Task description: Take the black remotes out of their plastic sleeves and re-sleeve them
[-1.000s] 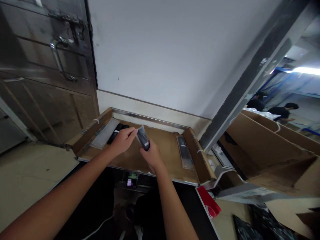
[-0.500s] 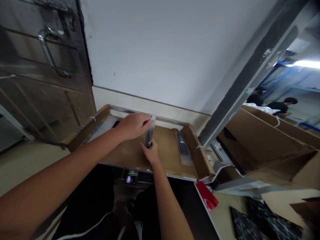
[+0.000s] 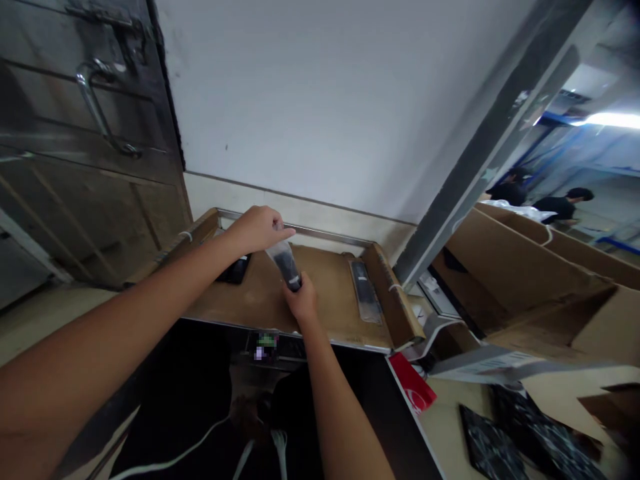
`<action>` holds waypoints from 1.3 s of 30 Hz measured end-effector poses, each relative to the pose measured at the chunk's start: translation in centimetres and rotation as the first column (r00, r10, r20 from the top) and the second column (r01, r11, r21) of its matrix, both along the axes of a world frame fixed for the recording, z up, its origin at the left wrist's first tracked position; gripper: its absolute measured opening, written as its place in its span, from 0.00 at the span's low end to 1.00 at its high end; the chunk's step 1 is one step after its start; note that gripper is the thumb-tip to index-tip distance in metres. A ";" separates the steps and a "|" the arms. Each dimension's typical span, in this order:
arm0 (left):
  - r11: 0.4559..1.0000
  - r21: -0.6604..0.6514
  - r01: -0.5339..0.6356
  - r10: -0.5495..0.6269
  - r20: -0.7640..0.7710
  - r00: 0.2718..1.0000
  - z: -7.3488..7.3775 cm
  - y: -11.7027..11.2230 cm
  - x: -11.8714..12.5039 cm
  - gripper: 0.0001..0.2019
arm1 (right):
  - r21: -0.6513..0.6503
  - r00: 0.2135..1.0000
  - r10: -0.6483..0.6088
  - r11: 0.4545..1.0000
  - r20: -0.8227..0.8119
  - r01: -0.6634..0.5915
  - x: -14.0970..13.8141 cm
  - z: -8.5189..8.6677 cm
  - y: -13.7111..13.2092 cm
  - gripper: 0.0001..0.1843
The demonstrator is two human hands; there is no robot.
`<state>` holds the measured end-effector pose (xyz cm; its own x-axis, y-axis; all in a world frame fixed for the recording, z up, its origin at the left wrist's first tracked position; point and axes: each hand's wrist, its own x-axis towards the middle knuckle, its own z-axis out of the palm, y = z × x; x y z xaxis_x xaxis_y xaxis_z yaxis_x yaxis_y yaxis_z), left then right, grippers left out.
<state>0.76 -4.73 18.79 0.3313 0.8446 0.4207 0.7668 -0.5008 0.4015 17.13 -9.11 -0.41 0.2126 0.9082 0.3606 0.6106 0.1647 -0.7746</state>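
Observation:
Over the cardboard-lined tray point(image 3: 330, 320), both my hands are on a long dark item in a clear plastic bag point(image 3: 286, 262). My left hand point(image 3: 259, 229) is closed on the loose upper end of the bag, its thumb pointing right. My right hand point(image 3: 301, 299) grips the lower end, where a small white label shows on the dark item. What exactly is inside the bag I cannot make out. A similar bagged dark item point(image 3: 366, 291) lies at the tray's right side. Partly behind my left forearm lies a flat black object point(image 3: 235, 269).
A white wall point(image 3: 310, 113) rises behind the tray, with a metal door point(image 3: 90, 107) on the left. Large cardboard boxes point(image 3: 530, 280) stand at right beside a grey post point(image 3: 480, 153). A red item point(image 3: 413, 383) sits below the tray's right corner. Two people work in the background.
The bagged item has gone from nearly upright to leaning left. My left hand has moved left and slightly up, with more of the clear bag showing below it.

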 end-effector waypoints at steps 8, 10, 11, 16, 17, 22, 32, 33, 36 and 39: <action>0.999 0.037 -0.026 0.024 0.053 0.998 -0.6 1.2 -1.4 0.21 | -0.033 0.998 -0.042 0.999 0.037 0.043 0.3 0.5 -0.7 0.10; 0.999 0.023 -0.037 0.036 0.062 0.997 -0.6 1.4 -1.8 0.21 | -0.035 0.997 -0.045 0.998 0.070 0.048 0.4 0.6 -1.0 0.09; 0.999 0.019 -0.051 0.049 0.084 0.995 -0.4 1.4 -1.9 0.21 | -0.035 0.995 -0.040 0.998 0.089 0.043 0.4 0.6 -1.2 0.08; 0.998 -0.064 -0.004 0.011 0.105 0.994 0.2 1.4 -2.4 0.18 | -0.053 0.982 -0.033 0.998 0.185 0.043 0.5 0.9 -1.2 0.06; 0.998 -0.057 0.007 -0.002 0.091 0.996 0.2 1.4 -2.4 0.18 | -0.055 0.980 -0.028 0.998 0.198 0.039 0.5 0.9 -1.2 0.06; 0.993 0.073 -0.087 0.073 0.176 0.982 0.1 1.8 -3.0 0.19 | -0.054 0.975 -0.017 0.998 0.222 0.030 0.6 1.0 -1.0 0.06; 0.995 0.100 0.029 -0.040 0.107 0.993 -0.6 2.1 -3.3 0.22 | -0.041 0.966 -0.037 0.998 0.257 0.050 0.3 0.8 -1.3 0.08; 0.994 0.102 0.025 -0.036 0.104 0.994 -0.1 2.6 -3.6 0.21 | -0.042 0.966 -0.025 0.998 0.258 0.037 0.2 0.8 -1.3 0.09; 0.991 0.131 -0.019 0.011 0.063 0.998 2.8 4.0 -5.1 0.21 | -0.061 0.967 0.005 0.998 0.255 0.011 0.2 1.0 -1.4 0.13; 0.983 0.149 -0.105 0.112 -0.042 0.993 7.0 4.9 -7.3 0.22 | -0.100 0.963 -0.014 0.994 0.269 0.042 0.2 1.2 -1.3 0.13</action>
